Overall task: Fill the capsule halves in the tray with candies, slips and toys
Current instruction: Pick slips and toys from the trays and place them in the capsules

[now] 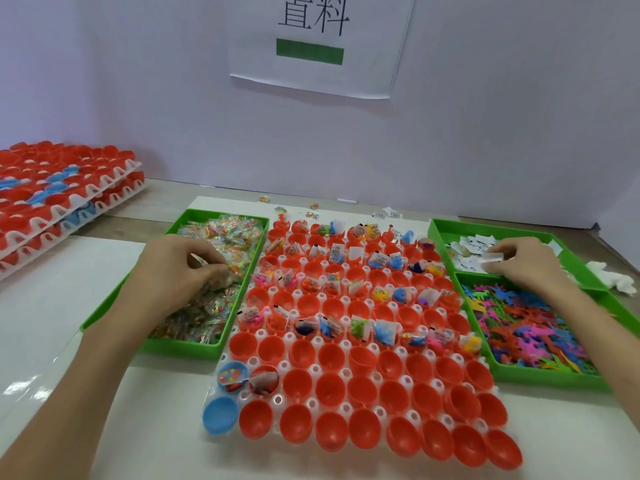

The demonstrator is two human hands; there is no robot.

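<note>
A white tray in the middle holds many red capsule halves; far rows carry slips, toys and candies, near rows are bare. Two blue halves sit at its near left corner. My left hand reaches into the green bin of wrapped candies on the left and pinches a candy packet. My right hand is over the green bin of paper slips on the right and pinches a white slip. Below it lies the green bin of coloured plastic toys.
Stacked white trays of closed red and blue capsules stand at the far left. A few loose candies and slips lie behind the tray. White tissue lies at the right edge. A paper sign hangs on the wall.
</note>
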